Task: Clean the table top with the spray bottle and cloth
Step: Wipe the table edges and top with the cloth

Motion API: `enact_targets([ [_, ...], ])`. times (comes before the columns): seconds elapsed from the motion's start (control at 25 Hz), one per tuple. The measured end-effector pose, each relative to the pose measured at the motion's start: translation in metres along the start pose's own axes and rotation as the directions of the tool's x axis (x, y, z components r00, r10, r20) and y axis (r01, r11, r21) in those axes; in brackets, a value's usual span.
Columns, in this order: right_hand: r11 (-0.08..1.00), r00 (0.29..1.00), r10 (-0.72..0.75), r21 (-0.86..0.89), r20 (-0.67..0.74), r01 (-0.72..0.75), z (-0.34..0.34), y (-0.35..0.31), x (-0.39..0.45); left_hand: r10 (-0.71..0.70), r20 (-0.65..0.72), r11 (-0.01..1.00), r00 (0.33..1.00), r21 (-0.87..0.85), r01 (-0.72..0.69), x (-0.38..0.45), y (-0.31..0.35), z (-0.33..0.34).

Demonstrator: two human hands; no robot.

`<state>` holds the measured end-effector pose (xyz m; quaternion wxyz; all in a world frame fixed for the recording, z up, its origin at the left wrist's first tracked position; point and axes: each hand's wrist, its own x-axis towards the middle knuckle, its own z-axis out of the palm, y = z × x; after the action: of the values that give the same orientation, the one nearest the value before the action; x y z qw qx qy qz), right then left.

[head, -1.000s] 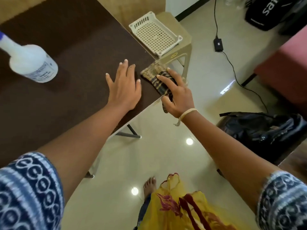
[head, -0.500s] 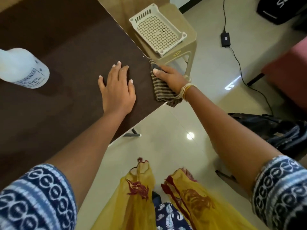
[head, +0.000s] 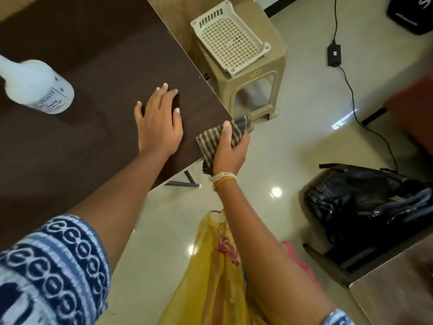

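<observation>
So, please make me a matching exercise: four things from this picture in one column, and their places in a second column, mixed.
Things:
1. bottle
2. cloth
3. basket
4. left hand

Places:
A. on the stool
B. flat on the table, near its corner
C. in the right hand, at the table edge
D. on the table, far left

Pairs: 1-D, 2-C, 3-A, 4-B
</observation>
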<state>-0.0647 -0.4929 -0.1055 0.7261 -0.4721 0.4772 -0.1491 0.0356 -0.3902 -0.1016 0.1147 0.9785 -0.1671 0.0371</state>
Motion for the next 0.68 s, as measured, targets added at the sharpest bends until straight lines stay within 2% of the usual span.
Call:
enact_targets([
  [0.08, 0.997, 0.999, 0.048, 0.065, -0.025, -0.046, 0.012, 0.015, -0.019, 0.004, -0.002, 1.0, 1.0, -0.002, -0.004, 0.0, 0.0, 0.001],
  [0.24, 0.988, 0.993, 0.116, 0.1, 0.026, -0.118, 0.031, 0.034, -0.054, 0.007, -0.002, 1.0, 1.0, 0.001, -0.007, 0.001, -0.003, 0.002],
  [0.44, 0.979, 0.988, 0.13, 0.168, -0.086, -0.114, 0.029, 0.01, -0.01, 0.002, -0.012, 1.0, 1.0, -0.022, -0.002, 0.002, -0.002, 0.003],
  [0.52, 0.984, 0.994, 0.105, 0.149, -0.029, -0.1, 0.022, 0.005, 0.007, -0.003, -0.013, 1.0, 1.0, -0.023, 0.002, 0.002, -0.002, 0.003],
  [0.68, 1.0, 0.991, -0.002, 0.0, 0.137, 0.003, 0.002, 0.002, 0.031, -0.011, -0.018, 0.999, 1.0, -0.03, 0.01, 0.001, -0.003, 0.003],
])
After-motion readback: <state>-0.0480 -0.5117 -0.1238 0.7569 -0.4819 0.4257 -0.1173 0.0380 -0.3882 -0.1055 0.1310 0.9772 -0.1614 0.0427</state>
